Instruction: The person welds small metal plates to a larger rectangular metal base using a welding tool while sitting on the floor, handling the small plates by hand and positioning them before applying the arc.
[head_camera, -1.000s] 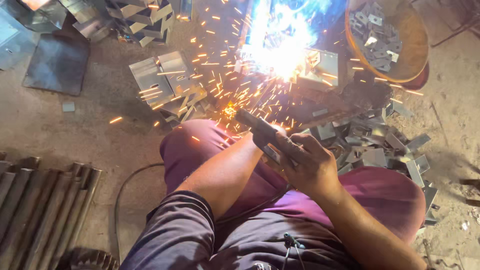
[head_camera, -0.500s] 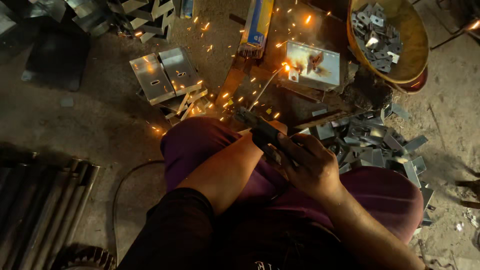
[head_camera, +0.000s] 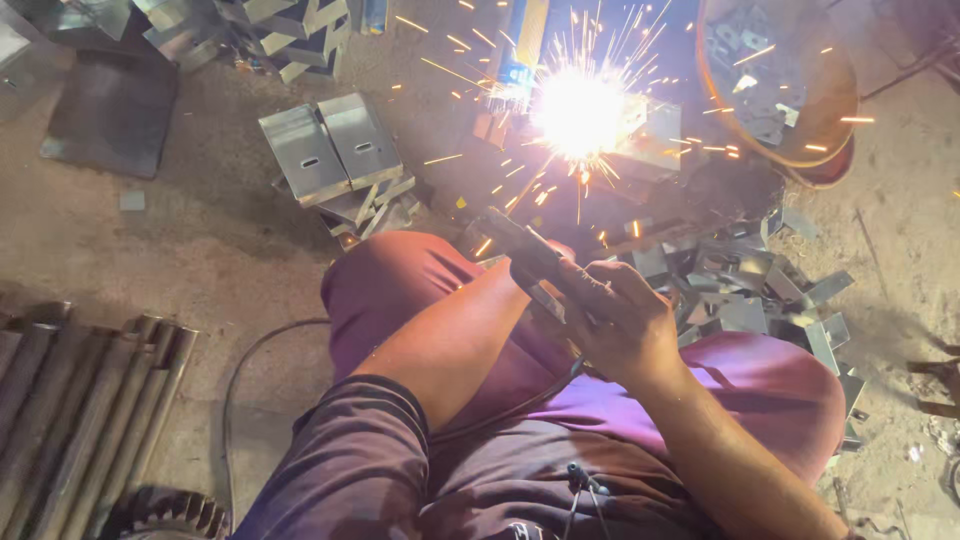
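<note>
- Sparks burst again from a white arc flare (head_camera: 580, 115) on the small metal workpiece (head_camera: 660, 130) lying on the floor ahead of the knees; half a second earlier that piece showed only a faint glow with a few stray sparks, and a second ago it blazed as it does now, so the arc has been struck afresh.
- Judged from that, the weld is being laid in short bursts rather than one unbroken run.
- The right hand (head_camera: 625, 320) holds the dark electrode holder (head_camera: 535, 255) above the lap, fingers closed round its handle, its tip aimed up toward the flare; the grip looks unchanged from the earlier frames.
- The left forearm crosses in to the same holder, but the left hand is hidden behind the right, so whether its fingers are open or closed cannot be told.
- A thin dark cable (head_camera: 250, 370) curves over the floor near the left knee.
- Folded sheet-metal brackets (head_camera: 330, 150), grey, boxy and slotted, lie in a pile toward the far left of the floor; smaller flat cut plates (head_camera: 745, 290) are heaped just beyond the right knee.
- A round orange-rimmed basin (head_camera: 800, 150) at the far right holds more small plates.
- Dull ribbed bars (head_camera: 70, 400) lie side by side at the near left edge of the dusty concrete floor (head_camera: 180, 260).
</note>
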